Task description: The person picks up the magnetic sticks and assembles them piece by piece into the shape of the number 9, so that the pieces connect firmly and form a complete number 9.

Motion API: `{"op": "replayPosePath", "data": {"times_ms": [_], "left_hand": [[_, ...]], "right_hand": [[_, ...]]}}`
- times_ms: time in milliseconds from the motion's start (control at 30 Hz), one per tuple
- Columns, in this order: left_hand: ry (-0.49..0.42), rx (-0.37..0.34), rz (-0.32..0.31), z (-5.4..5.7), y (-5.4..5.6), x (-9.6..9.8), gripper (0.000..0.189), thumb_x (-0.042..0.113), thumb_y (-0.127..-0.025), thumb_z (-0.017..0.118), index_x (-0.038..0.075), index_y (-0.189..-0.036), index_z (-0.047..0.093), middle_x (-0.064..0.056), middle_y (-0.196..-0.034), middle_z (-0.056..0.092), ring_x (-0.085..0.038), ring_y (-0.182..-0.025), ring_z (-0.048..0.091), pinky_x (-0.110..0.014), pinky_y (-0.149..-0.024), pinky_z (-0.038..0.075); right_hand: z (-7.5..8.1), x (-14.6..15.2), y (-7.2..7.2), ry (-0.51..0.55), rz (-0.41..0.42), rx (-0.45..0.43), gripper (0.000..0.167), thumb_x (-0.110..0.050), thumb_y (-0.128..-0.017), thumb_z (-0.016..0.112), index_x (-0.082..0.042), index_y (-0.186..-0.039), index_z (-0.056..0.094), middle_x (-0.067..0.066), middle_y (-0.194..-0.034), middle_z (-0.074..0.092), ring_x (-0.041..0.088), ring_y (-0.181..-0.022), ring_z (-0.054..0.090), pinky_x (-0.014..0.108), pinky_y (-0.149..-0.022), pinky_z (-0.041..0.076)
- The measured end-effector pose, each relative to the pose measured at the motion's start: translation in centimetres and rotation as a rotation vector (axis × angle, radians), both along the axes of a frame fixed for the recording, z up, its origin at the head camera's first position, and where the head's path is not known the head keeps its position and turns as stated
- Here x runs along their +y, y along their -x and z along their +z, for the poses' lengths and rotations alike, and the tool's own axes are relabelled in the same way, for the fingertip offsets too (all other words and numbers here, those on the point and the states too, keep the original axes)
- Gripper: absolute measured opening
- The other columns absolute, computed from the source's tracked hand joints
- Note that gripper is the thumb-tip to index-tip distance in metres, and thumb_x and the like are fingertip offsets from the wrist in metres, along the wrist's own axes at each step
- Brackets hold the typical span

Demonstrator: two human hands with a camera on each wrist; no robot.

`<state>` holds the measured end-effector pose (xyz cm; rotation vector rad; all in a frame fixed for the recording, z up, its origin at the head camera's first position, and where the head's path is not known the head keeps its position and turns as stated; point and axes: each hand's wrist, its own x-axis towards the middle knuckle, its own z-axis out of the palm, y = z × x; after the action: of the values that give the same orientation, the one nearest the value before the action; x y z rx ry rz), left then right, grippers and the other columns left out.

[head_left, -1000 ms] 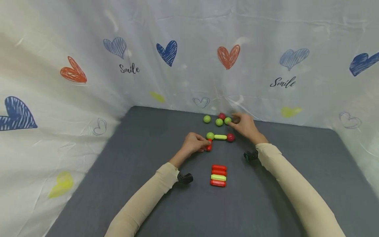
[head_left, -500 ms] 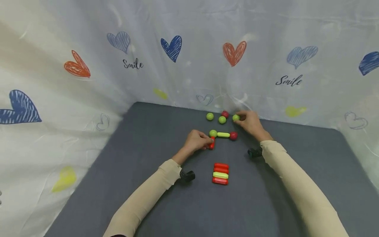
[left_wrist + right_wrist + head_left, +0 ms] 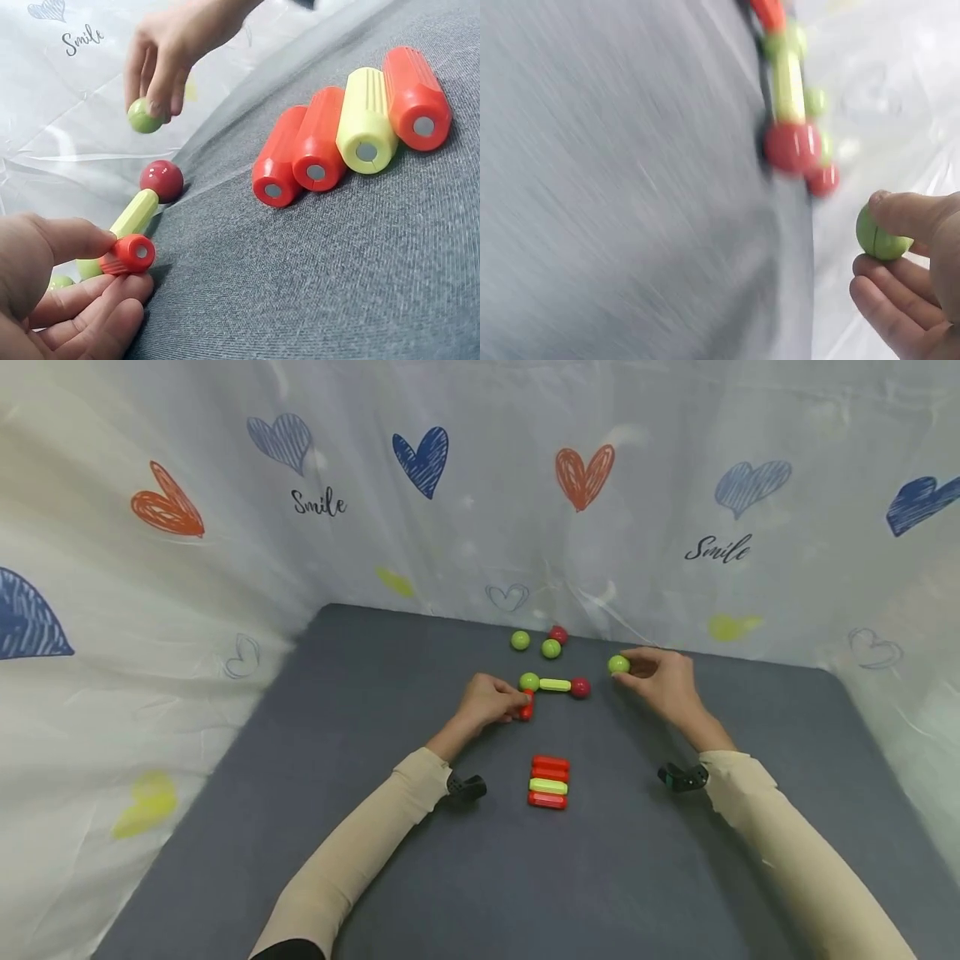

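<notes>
My left hand (image 3: 486, 706) pinches a red magnetic rod (image 3: 129, 255) between thumb and fingers; a round metal disc shows at its near end. The rod's far end meets a green ball (image 3: 528, 682). From that ball a yellow rod (image 3: 555, 685) runs right to a dark red ball (image 3: 581, 687). My right hand (image 3: 667, 685) holds another green ball (image 3: 618, 664) between thumb and fingertips, to the right of the dark red ball. In the left wrist view this held green ball (image 3: 144, 116) hangs above the cloth.
Two loose green balls (image 3: 520, 640) and a red ball (image 3: 558, 634) lie at the back by the white curtain (image 3: 465, 552). Nearer, three red rods and one yellow rod (image 3: 548, 786) lie side by side on the grey cloth (image 3: 600, 877).
My right hand has taken the green ball away from the back group, moving it right and nearer. My left hand keeps its grip on the red rod at the joined pieces.
</notes>
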<state>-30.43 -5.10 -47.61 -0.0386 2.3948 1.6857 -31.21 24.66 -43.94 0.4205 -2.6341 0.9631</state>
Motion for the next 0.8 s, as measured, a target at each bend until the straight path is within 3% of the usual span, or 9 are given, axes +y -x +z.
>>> {"op": "replayPosePath", "data": {"times_ms": [133, 300, 533, 800], "left_hand": [[0.027, 0.005, 0.02, 0.3, 0.3, 0.1, 0.015, 0.022, -0.083, 0.083, 0.007, -0.083, 0.079, -0.004, -0.073, 0.072, -0.016, -0.066, 0.07, -0.027, -0.057, 0.057], [0.051, -0.018, 0.045, 0.5, 0.5, 0.6, 0.015, 0.023, -0.084, 0.083, 0.009, -0.084, 0.079, -0.002, -0.073, 0.073, -0.014, -0.066, 0.07, -0.026, -0.057, 0.057], [0.011, -0.047, 0.048, 0.3, 0.6, 1.3, 0.016, 0.022, -0.086, 0.081, 0.006, -0.087, 0.079, -0.003, -0.075, 0.073, -0.014, -0.068, 0.071, -0.026, -0.058, 0.057], [0.0, -0.041, 0.046, 0.2, 0.9, 1.5, 0.015, 0.021, -0.086, 0.081, 0.007, -0.086, 0.079, -0.003, -0.075, 0.073, -0.014, -0.068, 0.071, -0.026, -0.058, 0.057]], "right_hand": [[-0.7, -2.1, -2.8, 0.06, 0.05, -0.018, 0.036, -0.016, -0.081, 0.086, -0.005, -0.114, 0.075, 0.011, -0.097, 0.075, 0.023, -0.078, 0.073, 0.029, -0.065, 0.057], [-2.0, -5.2, -4.9, 0.127, 0.146, -0.066, 0.035, -0.014, -0.078, 0.088, -0.004, -0.11, 0.076, 0.009, -0.094, 0.075, 0.018, -0.074, 0.072, 0.029, -0.063, 0.058], [-3.9, -8.2, -5.7, 0.183, 0.187, -0.127, 0.028, -0.013, -0.077, 0.089, -0.005, -0.101, 0.075, 0.006, -0.089, 0.074, 0.015, -0.073, 0.071, 0.027, -0.063, 0.057], [-4.4, -9.6, -5.4, 0.218, 0.203, -0.126, 0.023, -0.01, -0.076, 0.089, -0.005, -0.092, 0.073, 0.006, -0.083, 0.073, 0.015, -0.07, 0.07, 0.026, -0.063, 0.057]]}}
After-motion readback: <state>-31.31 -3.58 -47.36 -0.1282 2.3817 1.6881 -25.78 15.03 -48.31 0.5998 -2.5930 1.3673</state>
